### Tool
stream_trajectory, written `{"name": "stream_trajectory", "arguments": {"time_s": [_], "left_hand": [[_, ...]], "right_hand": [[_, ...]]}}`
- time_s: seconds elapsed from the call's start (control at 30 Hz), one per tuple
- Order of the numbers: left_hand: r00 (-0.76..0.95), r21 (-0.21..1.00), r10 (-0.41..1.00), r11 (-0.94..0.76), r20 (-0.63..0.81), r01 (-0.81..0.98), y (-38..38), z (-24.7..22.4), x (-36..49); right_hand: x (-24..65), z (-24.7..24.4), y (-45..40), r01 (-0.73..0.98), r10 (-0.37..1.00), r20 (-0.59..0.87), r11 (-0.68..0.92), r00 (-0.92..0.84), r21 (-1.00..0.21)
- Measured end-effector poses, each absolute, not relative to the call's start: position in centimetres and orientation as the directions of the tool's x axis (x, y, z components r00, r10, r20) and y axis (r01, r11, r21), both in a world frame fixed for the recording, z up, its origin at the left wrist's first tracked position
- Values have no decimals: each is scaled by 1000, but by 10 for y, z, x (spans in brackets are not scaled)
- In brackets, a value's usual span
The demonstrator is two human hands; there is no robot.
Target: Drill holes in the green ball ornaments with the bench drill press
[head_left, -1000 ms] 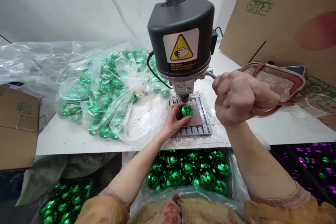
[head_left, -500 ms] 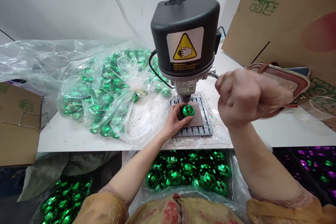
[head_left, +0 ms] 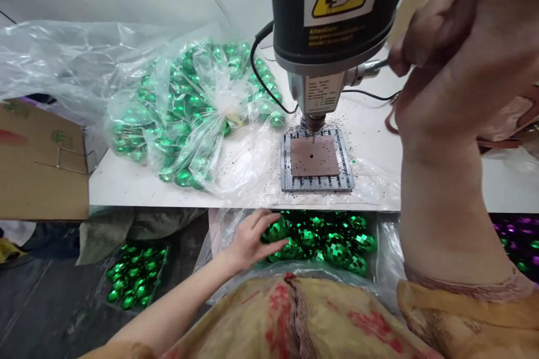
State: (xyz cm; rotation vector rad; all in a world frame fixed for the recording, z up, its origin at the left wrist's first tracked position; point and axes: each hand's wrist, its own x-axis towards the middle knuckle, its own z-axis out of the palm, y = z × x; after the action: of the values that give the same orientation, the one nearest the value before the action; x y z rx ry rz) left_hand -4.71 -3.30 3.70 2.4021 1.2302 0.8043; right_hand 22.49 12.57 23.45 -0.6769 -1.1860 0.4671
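My left hand (head_left: 252, 242), fingers spread, touches faceted, mirror-green baubles (head_left: 314, 238) in front of and below the drill press (head_left: 332, 17); my right hand (head_left: 446, 61) curls shut around its lever (head_left: 373, 65).

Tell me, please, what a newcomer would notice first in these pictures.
The black drill press dominates the top centre, its bit just above a brown square pad on a grey slotted plate. To the left, a clear plastic bag bulges with shiny green mirrored baubles, and more fill an open bag below the table edge, where the left hand touches them. The right hand is raised at the press's side lever.
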Motion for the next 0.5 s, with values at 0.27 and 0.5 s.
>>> {"name": "stream_trajectory", "arguments": {"time_s": [0.27, 0.5], "left_hand": [[592, 183, 788, -615, 167, 767, -92, -16, -74], [365, 280, 692, -633, 623, 722, 6, 66, -94]], "right_hand": [[216, 234, 134, 74, 426, 778, 856, 461, -512], [211, 234, 135, 10, 446, 727, 849, 523, -528]]}}
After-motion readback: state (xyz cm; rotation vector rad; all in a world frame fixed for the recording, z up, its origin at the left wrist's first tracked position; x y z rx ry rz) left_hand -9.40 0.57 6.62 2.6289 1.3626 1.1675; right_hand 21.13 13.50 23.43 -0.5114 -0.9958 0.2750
